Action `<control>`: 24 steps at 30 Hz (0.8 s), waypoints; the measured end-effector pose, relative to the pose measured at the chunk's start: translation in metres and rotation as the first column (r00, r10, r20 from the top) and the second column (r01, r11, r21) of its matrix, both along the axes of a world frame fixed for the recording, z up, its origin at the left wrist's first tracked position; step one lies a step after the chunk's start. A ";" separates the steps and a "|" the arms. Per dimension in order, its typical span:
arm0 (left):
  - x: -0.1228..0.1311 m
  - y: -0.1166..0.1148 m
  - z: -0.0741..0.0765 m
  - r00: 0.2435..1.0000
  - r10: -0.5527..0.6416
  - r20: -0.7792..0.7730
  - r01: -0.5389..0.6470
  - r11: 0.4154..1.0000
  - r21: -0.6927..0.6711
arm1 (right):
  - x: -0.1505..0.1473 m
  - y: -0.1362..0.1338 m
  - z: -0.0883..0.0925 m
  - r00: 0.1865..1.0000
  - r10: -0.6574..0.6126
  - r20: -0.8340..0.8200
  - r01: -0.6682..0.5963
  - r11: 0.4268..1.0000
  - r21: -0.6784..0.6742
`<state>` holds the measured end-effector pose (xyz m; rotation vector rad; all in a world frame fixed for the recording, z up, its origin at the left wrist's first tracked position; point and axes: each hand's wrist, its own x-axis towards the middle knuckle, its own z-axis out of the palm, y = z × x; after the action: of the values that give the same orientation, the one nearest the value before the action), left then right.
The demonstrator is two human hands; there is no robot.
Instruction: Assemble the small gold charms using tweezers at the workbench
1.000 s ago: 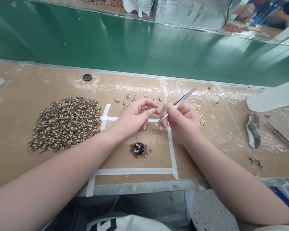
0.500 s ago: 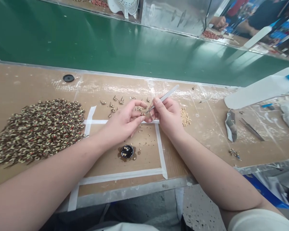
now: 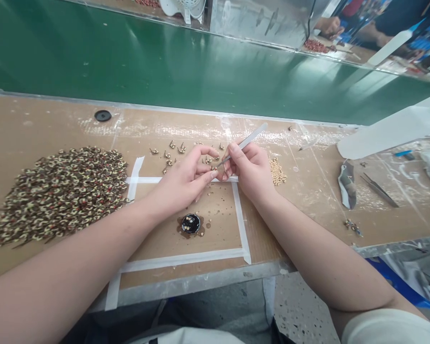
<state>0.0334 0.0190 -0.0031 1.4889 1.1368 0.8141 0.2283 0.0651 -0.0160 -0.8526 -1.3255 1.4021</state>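
My right hand (image 3: 249,174) is shut around steel tweezers (image 3: 245,142), whose tip reaches the fingertips of my left hand (image 3: 186,177). Those fingers curl around a tiny tan piece (image 3: 208,161), mostly hidden by them. Small gold-brown pieces (image 3: 175,154) lie scattered just beyond my left hand. A large heap of brown-and-cream beaded pieces (image 3: 60,196) spreads to its left. Near my right hand sits a little pile of tan beads (image 3: 277,172). Below both hands is a black lid (image 3: 190,223) with brown residue around it.
White tape (image 3: 181,262) marks a rectangle on the brown board-covered bench (image 3: 39,119). To the right lie a grey pouch (image 3: 347,184), second tweezers (image 3: 379,189) and a white sheet (image 3: 390,129). A green belt (image 3: 165,57) runs along the far side.
The view has swung, so the bench slid left from the oldest frame. My hands have drawn closer, with the tweezers tip now among my left fingertips. Little has moved in the last half second.
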 end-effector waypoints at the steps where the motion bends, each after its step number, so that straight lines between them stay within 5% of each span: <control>1: 0.000 0.000 0.000 1.000 0.001 -0.001 -0.001 1.000 0.000 | 0.000 0.000 0.000 1.000 -0.002 0.001 0.002 1.000 0.001; 24: 0.000 -0.001 -0.003 0.999 -0.010 0.046 0.009 1.000 0.008 | 0.000 -0.001 0.005 0.999 0.024 0.041 -0.024 1.000 -0.009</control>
<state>0.0334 0.0180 -0.0060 1.4736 1.0925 0.8433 0.2281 0.0638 -0.0113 -0.8785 -1.3659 1.4163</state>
